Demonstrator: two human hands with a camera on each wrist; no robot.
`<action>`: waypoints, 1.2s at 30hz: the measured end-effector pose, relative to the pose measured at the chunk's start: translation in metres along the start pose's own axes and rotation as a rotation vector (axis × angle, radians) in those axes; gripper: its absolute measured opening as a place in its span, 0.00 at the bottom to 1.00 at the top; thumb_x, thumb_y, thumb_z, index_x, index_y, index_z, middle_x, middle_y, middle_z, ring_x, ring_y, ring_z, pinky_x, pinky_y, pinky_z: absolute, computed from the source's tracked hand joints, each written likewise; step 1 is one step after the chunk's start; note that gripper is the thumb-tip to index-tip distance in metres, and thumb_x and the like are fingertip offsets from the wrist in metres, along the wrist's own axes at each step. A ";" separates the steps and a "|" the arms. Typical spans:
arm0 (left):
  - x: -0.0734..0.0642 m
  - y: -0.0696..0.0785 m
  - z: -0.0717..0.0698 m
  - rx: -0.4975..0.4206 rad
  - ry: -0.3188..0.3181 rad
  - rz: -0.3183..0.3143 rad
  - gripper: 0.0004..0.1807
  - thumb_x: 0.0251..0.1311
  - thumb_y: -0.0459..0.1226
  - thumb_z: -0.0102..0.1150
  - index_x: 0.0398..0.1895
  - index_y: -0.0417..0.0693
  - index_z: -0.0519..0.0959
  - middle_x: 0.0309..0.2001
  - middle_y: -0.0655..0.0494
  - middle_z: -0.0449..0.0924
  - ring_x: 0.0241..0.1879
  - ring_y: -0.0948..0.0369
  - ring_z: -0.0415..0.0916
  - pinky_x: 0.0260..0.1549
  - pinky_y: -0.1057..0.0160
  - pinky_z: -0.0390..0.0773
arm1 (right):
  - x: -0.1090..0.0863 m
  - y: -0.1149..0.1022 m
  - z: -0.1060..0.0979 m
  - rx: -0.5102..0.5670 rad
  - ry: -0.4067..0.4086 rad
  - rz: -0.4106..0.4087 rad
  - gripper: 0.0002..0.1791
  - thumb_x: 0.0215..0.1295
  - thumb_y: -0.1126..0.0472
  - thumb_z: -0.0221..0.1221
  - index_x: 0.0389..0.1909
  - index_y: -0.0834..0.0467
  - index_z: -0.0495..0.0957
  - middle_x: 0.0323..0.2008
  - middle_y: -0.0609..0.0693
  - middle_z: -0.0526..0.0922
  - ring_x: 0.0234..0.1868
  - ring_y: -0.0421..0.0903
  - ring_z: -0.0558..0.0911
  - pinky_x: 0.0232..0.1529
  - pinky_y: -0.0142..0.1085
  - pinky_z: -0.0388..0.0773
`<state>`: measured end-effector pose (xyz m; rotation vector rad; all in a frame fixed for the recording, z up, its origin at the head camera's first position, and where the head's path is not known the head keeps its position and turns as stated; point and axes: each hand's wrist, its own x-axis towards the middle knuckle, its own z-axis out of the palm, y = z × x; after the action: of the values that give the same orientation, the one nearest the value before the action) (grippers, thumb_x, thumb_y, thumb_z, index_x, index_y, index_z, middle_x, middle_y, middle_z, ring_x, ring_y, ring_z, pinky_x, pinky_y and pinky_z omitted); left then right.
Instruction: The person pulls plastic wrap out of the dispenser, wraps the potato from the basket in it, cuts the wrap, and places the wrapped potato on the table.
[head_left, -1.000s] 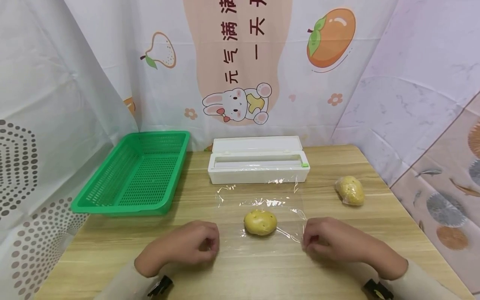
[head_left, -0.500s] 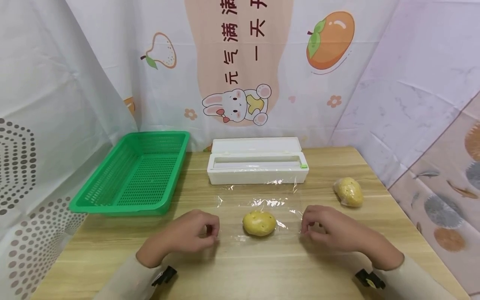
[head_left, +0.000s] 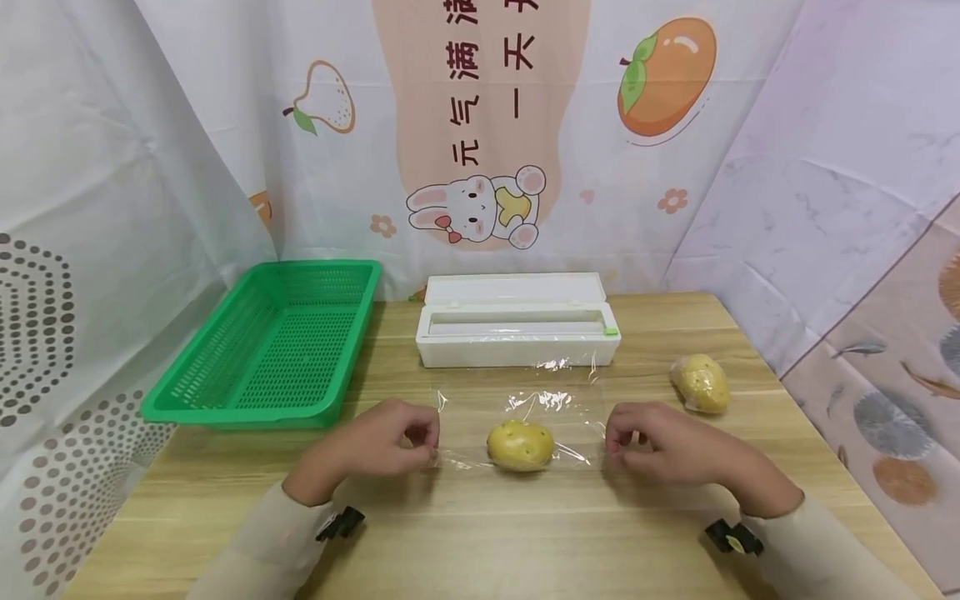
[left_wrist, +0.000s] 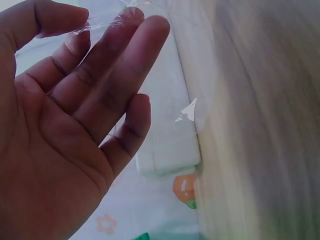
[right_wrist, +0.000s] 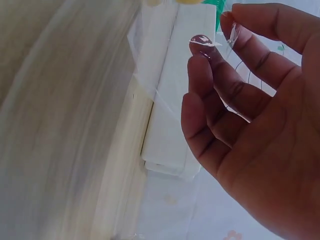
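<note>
My left fingers (left_wrist: 65,21) and my right fingers (right_wrist: 262,19) each pinch an edge of the clear film (head_left: 555,402); the bare potato (head_left: 521,446) lies on it between them; the open white box (head_left: 517,354) blocks the surface (head_left: 517,542) beyond, film reaching it; the green basket (head_left: 247,418) sits left, the wrapped potato (head_left: 702,383) right.

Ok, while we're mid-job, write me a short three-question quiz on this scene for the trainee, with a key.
1. True or false: from the person's seat, the basket stands left of the box.

2. Choose one. Between finger and thumb, the left hand and right hand both pinch:
A) the basket
B) the film
C) a potato

3. Fill in: the lid of the box is ____.

Key: 1. True. 2. B. 3. Open.
</note>
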<state>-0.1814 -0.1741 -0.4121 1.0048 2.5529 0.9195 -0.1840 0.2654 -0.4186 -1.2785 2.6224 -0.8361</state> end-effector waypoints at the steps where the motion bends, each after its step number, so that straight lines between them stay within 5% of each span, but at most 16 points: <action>1: 0.001 -0.001 0.000 -0.002 0.003 -0.004 0.12 0.59 0.35 0.64 0.25 0.64 0.75 0.27 0.72 0.79 0.32 0.70 0.79 0.38 0.64 0.83 | 0.001 0.001 -0.001 0.009 -0.011 0.012 0.18 0.60 0.72 0.62 0.33 0.42 0.80 0.33 0.32 0.79 0.35 0.32 0.77 0.34 0.30 0.79; 6: 0.006 -0.008 0.000 -0.065 0.015 -0.026 0.10 0.60 0.32 0.61 0.27 0.60 0.76 0.24 0.68 0.80 0.27 0.68 0.76 0.27 0.66 0.79 | 0.007 0.006 -0.002 0.075 -0.074 0.091 0.12 0.67 0.68 0.61 0.33 0.45 0.79 0.28 0.34 0.77 0.30 0.32 0.75 0.30 0.30 0.76; 12: 0.011 -0.016 0.003 -0.293 -0.046 -0.056 0.06 0.69 0.27 0.53 0.34 0.46 0.72 0.29 0.53 0.86 0.28 0.55 0.86 0.31 0.54 0.87 | 0.013 0.011 0.000 0.124 -0.118 0.146 0.07 0.74 0.61 0.60 0.34 0.47 0.78 0.26 0.35 0.75 0.28 0.33 0.74 0.29 0.31 0.75; 20: 0.013 -0.021 0.005 -0.331 -0.068 -0.087 0.05 0.71 0.26 0.50 0.37 0.42 0.70 0.28 0.49 0.86 0.26 0.55 0.85 0.30 0.55 0.87 | 0.015 0.017 0.004 0.183 -0.149 0.203 0.07 0.77 0.61 0.57 0.35 0.50 0.77 0.26 0.40 0.79 0.26 0.35 0.75 0.28 0.32 0.76; 25: 0.014 -0.025 0.009 -0.288 -0.067 -0.139 0.05 0.74 0.29 0.51 0.36 0.43 0.71 0.26 0.51 0.85 0.24 0.56 0.85 0.29 0.57 0.86 | 0.017 0.020 0.009 0.194 -0.155 0.237 0.07 0.77 0.58 0.57 0.35 0.50 0.78 0.25 0.40 0.78 0.26 0.35 0.75 0.29 0.33 0.76; 36: 0.025 -0.019 0.020 -0.043 0.007 -0.250 0.07 0.70 0.33 0.62 0.33 0.49 0.77 0.20 0.61 0.81 0.20 0.64 0.77 0.21 0.65 0.76 | 0.026 0.017 0.018 0.171 -0.150 0.335 0.06 0.75 0.61 0.59 0.35 0.51 0.79 0.24 0.43 0.79 0.24 0.37 0.77 0.27 0.33 0.77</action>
<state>-0.2011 -0.1584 -0.4397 0.6511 2.5773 0.9037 -0.2065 0.2466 -0.4385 -0.7966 2.4846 -0.8462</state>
